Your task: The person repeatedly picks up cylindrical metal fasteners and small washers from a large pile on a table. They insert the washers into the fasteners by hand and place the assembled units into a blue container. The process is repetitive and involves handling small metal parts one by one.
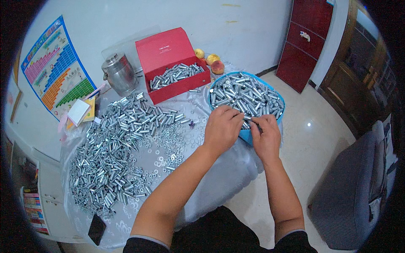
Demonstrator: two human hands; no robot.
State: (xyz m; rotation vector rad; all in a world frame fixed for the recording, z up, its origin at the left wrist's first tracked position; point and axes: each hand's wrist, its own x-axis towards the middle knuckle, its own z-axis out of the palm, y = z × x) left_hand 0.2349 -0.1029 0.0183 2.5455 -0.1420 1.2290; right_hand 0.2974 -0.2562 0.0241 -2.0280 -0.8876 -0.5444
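Both hands meet over the near rim of a blue container (283,98), which is heaped with silver expansion bolts (249,93). My left hand (223,128) has its fingers curled inward, the back of the hand hiding most of its grip. Facing it, my right hand (268,135) pinches with thumb and fingers. A small silver expansion bolt (247,119) shows between the fingertips of the two hands, its ends partly covered. Left of my arms, a wide pile of loose silver bolts and sleeves (114,152) covers the table, with scattered washers and nuts (166,156) along its right side.
An opened red box (185,86) full of bolts stands at the back, beside a metal canister (119,75) and some fruit (217,67). A dark phone (97,230) lies near the front left edge of the cloth-covered table (215,181). A grey sofa (350,189) is at right.
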